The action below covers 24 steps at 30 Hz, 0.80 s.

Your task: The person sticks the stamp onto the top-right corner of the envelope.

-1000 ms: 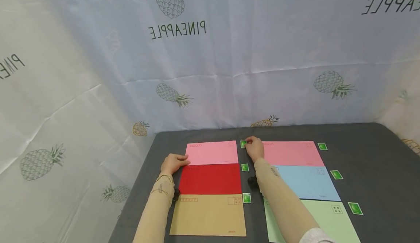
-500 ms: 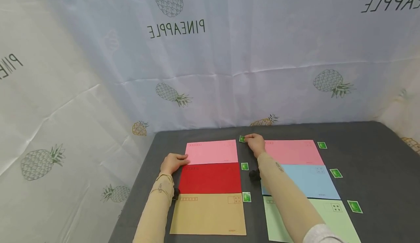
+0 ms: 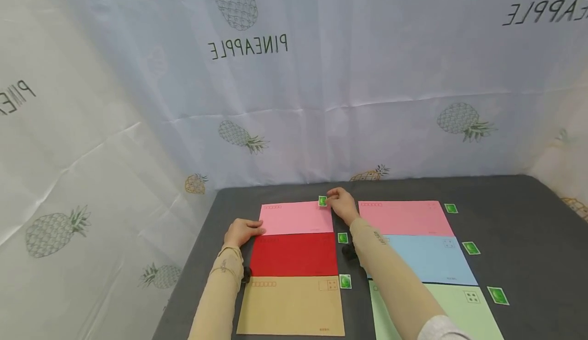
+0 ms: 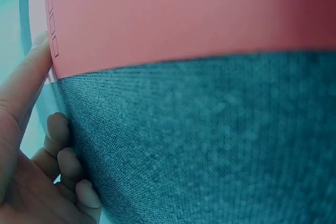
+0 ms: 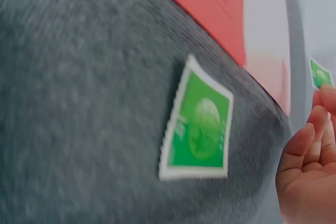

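In the head view, my right hand (image 3: 343, 206) pinches a green postage stamp (image 3: 322, 201) over the upper right corner of the left pink envelope (image 3: 294, 220). The right wrist view has this stamp (image 5: 321, 75) at the fingertips, above the surface. My left hand (image 3: 242, 232) lies at that envelope's left edge. Its thumb touches the paper near the border with the red envelope (image 3: 294, 256), while the other fingers hang loosely curled in the left wrist view. Below the red one lies a tan envelope (image 3: 289, 307).
On the right are a pink envelope (image 3: 404, 215), a blue one (image 3: 427, 253) and a light green one (image 3: 459, 304), partly under my right forearm. Stamps (image 3: 343, 238) lie between the columns and several more along the right side of the grey table (image 3: 542, 227). A pineapple-print curtain (image 3: 390, 64) hangs behind.
My right hand has lifted the stamp from the table between the columns and carried it left over the left pink envelope's corner. The left hand stays in place.
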Each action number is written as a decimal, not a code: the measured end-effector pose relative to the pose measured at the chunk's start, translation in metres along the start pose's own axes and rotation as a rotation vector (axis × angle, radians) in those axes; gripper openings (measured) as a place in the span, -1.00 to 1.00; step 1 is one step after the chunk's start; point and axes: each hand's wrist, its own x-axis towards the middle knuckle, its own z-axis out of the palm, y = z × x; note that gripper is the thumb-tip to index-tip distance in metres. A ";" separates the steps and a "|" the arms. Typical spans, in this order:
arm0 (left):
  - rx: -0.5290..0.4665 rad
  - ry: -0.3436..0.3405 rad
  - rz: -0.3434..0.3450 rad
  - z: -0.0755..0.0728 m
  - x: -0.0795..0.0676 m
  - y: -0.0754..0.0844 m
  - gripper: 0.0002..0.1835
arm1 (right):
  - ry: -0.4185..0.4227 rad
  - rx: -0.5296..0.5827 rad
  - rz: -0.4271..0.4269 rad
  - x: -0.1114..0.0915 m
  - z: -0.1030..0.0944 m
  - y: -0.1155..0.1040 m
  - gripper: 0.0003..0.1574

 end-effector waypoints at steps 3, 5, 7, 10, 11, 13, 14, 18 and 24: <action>0.008 -0.004 0.006 0.000 0.001 0.001 -0.55 | -0.003 0.006 -0.005 0.000 0.006 0.000 -0.56; 0.012 -0.006 0.013 0.000 0.001 0.001 -0.56 | 0.000 0.017 0.006 -0.001 0.009 0.002 -0.54; 0.010 -0.001 0.014 0.000 0.000 0.001 -0.55 | 0.002 0.035 0.016 -0.001 0.012 0.003 -0.52; 0.008 0.011 0.010 0.001 0.000 0.000 -0.55 | 0.019 0.046 0.025 -0.001 0.017 0.004 -0.53; 0.006 0.012 0.008 0.001 -0.001 -0.001 -0.55 | 0.028 0.042 0.029 -0.001 0.018 0.004 -0.54; 0.001 0.013 0.003 0.002 -0.001 -0.002 -0.55 | 0.043 0.016 0.028 0.000 0.020 0.004 -0.56; -0.002 0.012 0.002 0.003 -0.002 -0.003 -0.55 | 0.048 -0.003 0.025 0.001 0.021 0.004 -0.58; -0.013 0.018 0.003 0.004 -0.002 -0.003 -0.55 | 0.049 -0.102 -0.005 0.000 0.021 0.002 -0.73; -0.013 0.023 0.005 0.002 -0.002 -0.003 -0.56 | 0.056 -0.183 -0.010 -0.001 0.023 -0.003 -0.85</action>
